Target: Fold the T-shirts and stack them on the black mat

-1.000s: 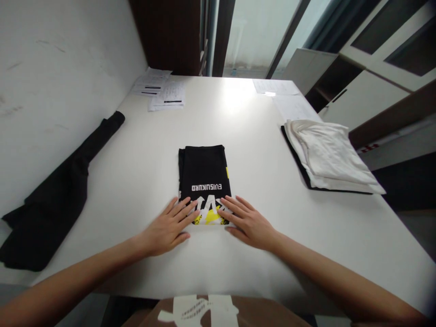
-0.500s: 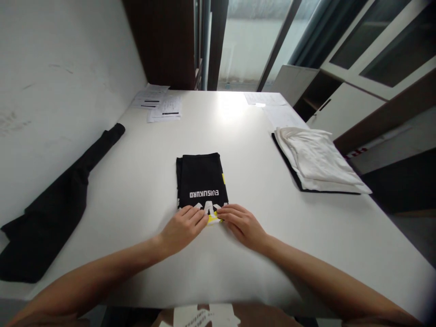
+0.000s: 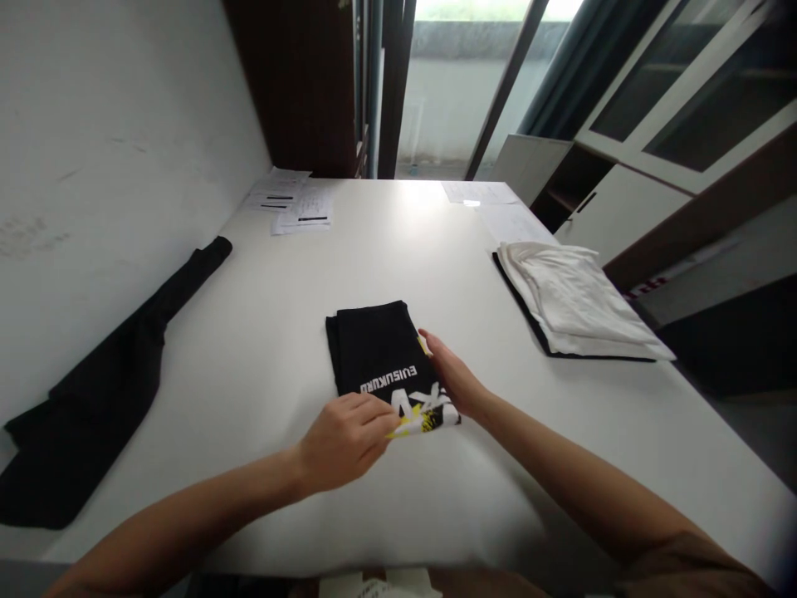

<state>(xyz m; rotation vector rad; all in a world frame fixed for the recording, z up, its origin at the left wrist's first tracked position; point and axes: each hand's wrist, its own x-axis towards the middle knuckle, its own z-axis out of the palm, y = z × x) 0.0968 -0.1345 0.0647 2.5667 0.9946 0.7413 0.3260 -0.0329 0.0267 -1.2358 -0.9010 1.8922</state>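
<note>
A folded black T-shirt (image 3: 377,345) lies on the white table in front of me, slightly turned. It bears white lettering and a white-and-yellow print along its near edge. My left hand (image 3: 352,436) is closed on that near edge, its fingers curled over the fabric and the thumb hidden. At the shirt's right side, my right hand (image 3: 453,370) rests edge-on against the fold with its fingers stretched out. Its thumb is out of sight, partly behind the cloth. The near right corner looks a little raised.
A stack of folded white garments (image 3: 569,291) with a black one beneath sits on the right of the white table (image 3: 261,332). Dark clothing (image 3: 118,374) lies along the left wall. Paper sheets (image 3: 305,208) are at the far left, more paper (image 3: 479,193) at the far right.
My right hand has gone from lying on the near edge to the shirt's right side. My left hand has moved slightly right and curled. The shirt has turned, its near end swinging right.
</note>
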